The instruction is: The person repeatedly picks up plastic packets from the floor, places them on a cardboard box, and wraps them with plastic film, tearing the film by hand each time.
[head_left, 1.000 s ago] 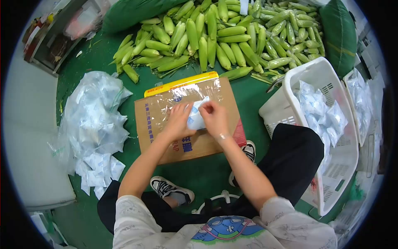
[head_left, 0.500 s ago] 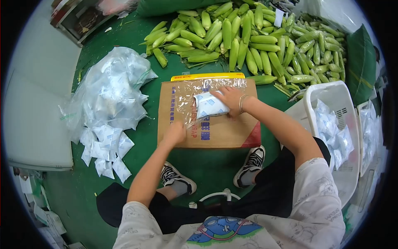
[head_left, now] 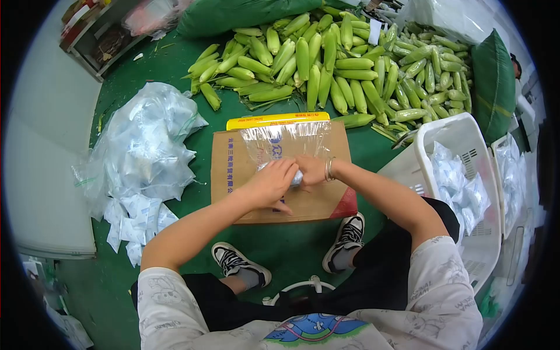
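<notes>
A white ice pack [head_left: 297,178] with blue print lies over the cardboard box [head_left: 233,169], mostly hidden under my hands. My left hand [head_left: 269,184] is laid over its left side, fingers bent on it and thumb sticking out toward me. From the right, my right hand [head_left: 312,170] grips the pack's other side, its fingertips touching the left hand's. A sheet of clear cling film [head_left: 291,140] stretches from the pack back to the yellow cling film box [head_left: 277,121] at the cardboard's far edge.
Left on the green floor stands a clear bag [head_left: 149,134] of ice packs, with loose ice packs [head_left: 137,221] before it. Corn cobs [head_left: 309,58] are heaped beyond, film-wrapped cobs [head_left: 431,76] to their right. A white basket [head_left: 429,146] at right holds wrapped packs.
My left hand has moved from the film's near left edge onto the pack, meeting the right hand. The pack has come nearer to me, and more film is drawn out behind it.
</notes>
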Tool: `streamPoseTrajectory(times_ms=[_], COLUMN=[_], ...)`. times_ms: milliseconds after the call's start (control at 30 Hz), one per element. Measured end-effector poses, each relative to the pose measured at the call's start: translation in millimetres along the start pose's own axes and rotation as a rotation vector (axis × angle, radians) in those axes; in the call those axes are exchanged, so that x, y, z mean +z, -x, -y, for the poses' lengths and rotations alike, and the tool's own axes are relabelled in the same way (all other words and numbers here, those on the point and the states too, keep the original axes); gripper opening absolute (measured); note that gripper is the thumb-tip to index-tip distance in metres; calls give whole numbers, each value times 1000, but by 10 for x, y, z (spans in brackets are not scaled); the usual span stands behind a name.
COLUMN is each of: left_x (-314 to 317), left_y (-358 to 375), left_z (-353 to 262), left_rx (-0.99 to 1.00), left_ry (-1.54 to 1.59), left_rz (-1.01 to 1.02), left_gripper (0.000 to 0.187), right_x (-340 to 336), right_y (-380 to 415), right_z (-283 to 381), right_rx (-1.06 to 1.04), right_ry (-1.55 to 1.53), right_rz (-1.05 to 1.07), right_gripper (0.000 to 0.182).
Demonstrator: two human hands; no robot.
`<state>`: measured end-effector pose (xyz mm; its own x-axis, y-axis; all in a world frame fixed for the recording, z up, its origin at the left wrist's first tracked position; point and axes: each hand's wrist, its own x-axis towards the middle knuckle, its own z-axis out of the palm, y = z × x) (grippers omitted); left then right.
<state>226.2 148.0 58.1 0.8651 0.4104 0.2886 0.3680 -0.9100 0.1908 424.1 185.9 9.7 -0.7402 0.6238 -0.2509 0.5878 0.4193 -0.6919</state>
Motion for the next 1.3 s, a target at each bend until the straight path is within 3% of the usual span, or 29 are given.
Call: streamPoseTrajectory(times_ms=[33, 100, 167, 233, 267, 367, 433, 500, 567, 633, 667, 700, 733, 767, 833, 867, 900, 933, 967, 1033, 1133, 1167, 1233, 1267, 1300], left_x=[16, 80, 149, 61, 95, -156, -156, 87, 295, 385, -64, -156, -231, -248, -164, -141, -84, 28, 131, 179, 234, 340, 359, 231, 354], left_y=[-71, -253, -365, -469, -471, -581, -609, -567, -361, -159, -244, -102, 106, 252, 409, 409, 346, 275, 220, 48, -62, -29, -50, -84, 35], left_z=[86, 235, 453, 556, 636, 601, 518, 501, 404, 245, -31, -99, -140, -200, -478, -520, -450, -361, -243, 41, 332, 373, 309, 125, -108], left_rx=[6, -187, -126, -142, -138, -208, -309, -204, -238, -284, -313, -313, -193, -72, -178, -279, -273, -391, -511, -560, -621, -617, -698, -867, -958], left_ry=[4, -80, -28, 150, 208, 490, 546, 836, 720, 596, 286, 300, 125, -50, 8, 59, 49, 9, -30, -26, 342, 342, 962, 1073, 1559], left_rz=[6, 316, 188, 264, 236, 402, 502, 726, 842, 876, 1036, 1056, 592, 121, 98, 72, 71, 33, -9, 91, 500, 510, 519, 742, 737], left_gripper=[69, 64, 59, 49, 45, 49, 53, 56, 58, 63, 68, 68, 69, 70, 70, 71, 71, 68, 66, 61, 66, 66, 68, 66, 62], right_x=[-101, -266, -369, -392, -448, -205, 157, 420, 605, 706, 718, 727, 583, 422, 197, 80, -36, -96, -104, -93, -135, -141, -30, 79, 208], right_y=[-58, -81, 28, 172, 296, 704, 781, 860, 866, 908, 921, 905, 851, 787, 477, 317, 153, 30, -82, -235, -261, -261, -288, -253, -204], right_z=[-11, -16, 74, 254, 344, 610, 633, 652, 746, 673, 579, 519, 530, 547, 299, 170, 52, -23, -86, -106, -97, -73, -97, -95, -98], right_rx=[4, 394, 386, 227, 29, -117, -106, -95, -25, -78, -43, -6, -54, 41, 128, 125, 203, 279, 277, 226, 215, 198, 291, 210, 127], right_ry=[-7, -580, -678, 274, 439, 519, 690, 872, 441, 323, 200, 73, 58, -106, 2, 6, -254, -516, -506, -804, -860, -840, -697, -558, -417], right_rz=[-5, 398, 309, -483, -623, -467, -533, -596, -458, -421, -281, -144, -103, 58, 369, 363, 509, 655, 652, 195, 308, 313, 356, 264, 172], right_gripper=[62, 61, 70, 83, 99, 102, 103, 104, 103, 98, 93, 89, 76, 67, 64, 64, 62, 61, 61, 63, 61, 58, 51, 54, 58])
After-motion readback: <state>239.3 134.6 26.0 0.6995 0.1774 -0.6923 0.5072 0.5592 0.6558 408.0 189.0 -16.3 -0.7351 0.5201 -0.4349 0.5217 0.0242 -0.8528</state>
